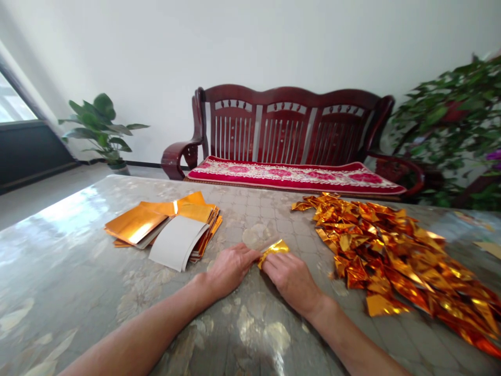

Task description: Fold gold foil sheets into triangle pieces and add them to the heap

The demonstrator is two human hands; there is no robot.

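A small piece of gold foil paper (278, 246) is between my two hands, low over the middle of the table. My left hand (234, 267) pinches its left edge with closed fingers. From the right, my right hand (291, 277) has its fingers closed over the near side of the same sheet. My fingers hide part of the sheet, so its full shape does not show. To the left lies a stack of gold foil sheets (136, 224), with a pale sheet (178, 241) face up on top. A large heap of folded gold foil pieces (376, 245) spreads over the right side.
The table (164, 313) has a glossy patterned cover. Behind it stands a dark red wooden bench (285, 128) with a red floral cushion (297, 175). Potted plants (104, 130) flank the bench. A clear plastic bag (465, 224) lies at the table's far right.
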